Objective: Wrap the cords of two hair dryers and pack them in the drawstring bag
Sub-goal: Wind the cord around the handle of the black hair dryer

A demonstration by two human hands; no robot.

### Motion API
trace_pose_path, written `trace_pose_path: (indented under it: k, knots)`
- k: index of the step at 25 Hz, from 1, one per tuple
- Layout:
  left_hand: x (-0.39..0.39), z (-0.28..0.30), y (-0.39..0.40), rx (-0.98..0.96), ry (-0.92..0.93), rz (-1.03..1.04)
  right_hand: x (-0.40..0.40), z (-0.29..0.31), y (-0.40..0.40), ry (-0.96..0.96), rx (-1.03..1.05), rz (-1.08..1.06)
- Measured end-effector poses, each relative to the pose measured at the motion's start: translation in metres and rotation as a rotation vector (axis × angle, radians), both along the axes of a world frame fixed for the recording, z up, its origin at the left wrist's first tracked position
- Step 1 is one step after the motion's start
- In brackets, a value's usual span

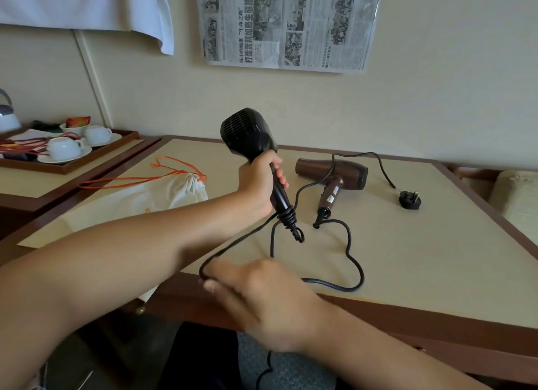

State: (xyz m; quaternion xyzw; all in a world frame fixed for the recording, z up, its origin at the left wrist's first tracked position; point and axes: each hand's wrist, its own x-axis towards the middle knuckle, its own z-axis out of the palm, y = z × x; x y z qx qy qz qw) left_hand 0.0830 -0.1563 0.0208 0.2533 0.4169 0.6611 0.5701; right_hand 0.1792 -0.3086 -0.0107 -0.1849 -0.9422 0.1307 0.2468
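My left hand (pixel 257 183) grips the handle of a black hair dryer (pixel 247 133), held upright above the table with its grille facing me. Its black cord (pixel 233 245) runs from the handle's base down to my right hand (pixel 262 299), which pinches a loop of it at the table's near edge; more cord hangs below toward the floor. A brown hair dryer (pixel 332 173) lies on the table to the right, its cord (pixel 353 261) snaking loose and its plug (pixel 410 200) resting farther right. A white drawstring bag (pixel 163 193) with orange strings lies flat at the left.
The beige table top has a brown wooden rim (pixel 407 317). A wooden tray (pixel 87 159) with white cups and saucers sits on a side shelf at the far left. A newspaper (pixel 288 26) is stuck on the wall behind. A cushioned seat (pixel 515 194) stands at the right.
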Motion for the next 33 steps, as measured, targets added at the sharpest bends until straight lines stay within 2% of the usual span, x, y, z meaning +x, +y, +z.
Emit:
trace_pose_path:
  k: [5, 9, 12, 15, 18, 20, 22, 24, 26, 27, 29, 30, 33]
  knots:
    - [-0.002, -0.012, 0.001, 0.021, 0.007, 0.006, 0.017, 0.035, 0.01, 0.204, -0.117, -0.04]
    - [-0.024, -0.009, 0.0, 0.032, -0.03, 0.002, 0.064, 0.056, 0.03, 0.299, -0.067, -0.228]
    - [-0.039, -0.003, -0.013, 0.017, -0.041, -0.057, 0.118, 0.077, 0.071, 0.194, 0.138, -0.537]
    - [-0.036, 0.011, -0.035, 0.047, -0.094, -0.157, 0.141, 0.062, 0.115, 0.136, 0.134, -0.73]
    - [-0.024, 0.023, -0.057, 0.066, -0.165, -0.235, 0.125, 0.021, 0.135, 0.159, 0.007, -0.766]
    - [-0.017, 0.03, -0.061, 0.102, -0.254, -0.242, 0.101, -0.01, 0.126, 0.075, -0.066, -0.738]
    - [-0.007, 0.036, -0.059, 0.174, -0.306, -0.244, 0.057, -0.031, 0.086, -0.043, -0.11, -0.599]
    - [0.001, 0.041, -0.051, 0.259, -0.221, -0.255, 0.01, -0.026, 0.037, -0.054, -0.101, -0.404]
    - [0.0, 0.044, -0.041, 0.307, -0.019, -0.282, -0.001, 0.003, 0.015, 0.132, -0.137, -0.318]
    - [-0.005, 0.046, -0.037, 0.315, 0.057, -0.293, 0.007, 0.016, 0.018, 0.17, -0.095, -0.358]
    - [-0.021, 0.05, -0.032, 0.289, 0.104, -0.268, 0.037, 0.038, 0.039, 0.125, 0.103, -0.54]
    - [-0.027, 0.051, -0.031, 0.262, 0.092, -0.252, 0.055, 0.047, 0.054, 0.096, 0.185, -0.632]
    - [-0.027, 0.051, -0.042, 0.198, 0.018, -0.284, 0.077, 0.048, 0.074, 0.062, 0.298, -0.674]
